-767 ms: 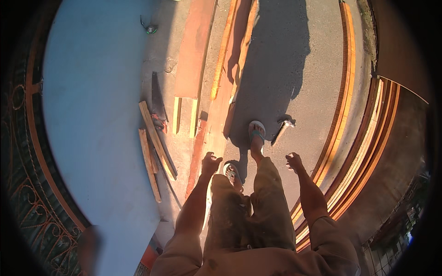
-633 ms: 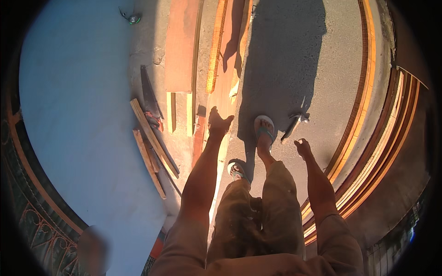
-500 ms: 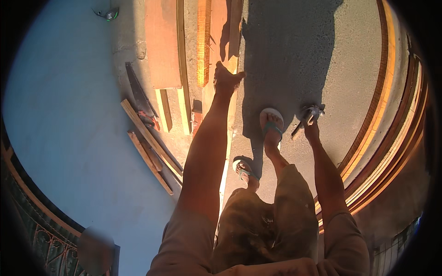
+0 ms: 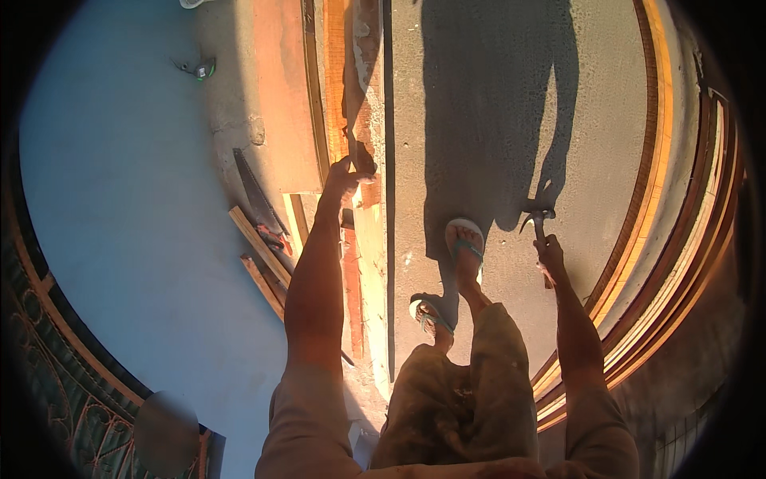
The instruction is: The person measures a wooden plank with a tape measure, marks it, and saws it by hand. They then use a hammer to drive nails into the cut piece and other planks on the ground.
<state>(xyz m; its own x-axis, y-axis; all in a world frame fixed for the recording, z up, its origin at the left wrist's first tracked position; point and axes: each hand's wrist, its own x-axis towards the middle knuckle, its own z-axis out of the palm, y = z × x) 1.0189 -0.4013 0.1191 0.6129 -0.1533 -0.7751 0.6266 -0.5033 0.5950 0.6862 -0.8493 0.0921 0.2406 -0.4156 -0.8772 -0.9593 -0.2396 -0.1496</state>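
Note:
My left hand (image 4: 349, 182) is at the near end of a long wooden board (image 4: 365, 88) with a worn, patchy orange face. Its fingers bend over the left side while the thumb lies across toward the right, and the underside of the grip is hidden. A pale stretch of timber (image 4: 369, 247) continues below that hand toward my feet. On the right, my right hand (image 4: 549, 255) is closed round the handle of a claw hammer (image 4: 539, 217), held with its head pointing away from me above the concrete.
A wide reddish sheet (image 4: 283, 96) lies left of the board. Beside it are a handsaw (image 4: 255, 188), loose wood strips (image 4: 257, 239) and a small green-and-black tool (image 4: 205, 69). Long stacked timbers (image 4: 678, 239) curve along the right. My sandalled feet (image 4: 465, 239) stand on the concrete (image 4: 495, 335).
My left hand has gone from spread over the timber to bent round the board, nearer me. The hammer has swung upright in my right hand, its head now pointing away. The view has shifted.

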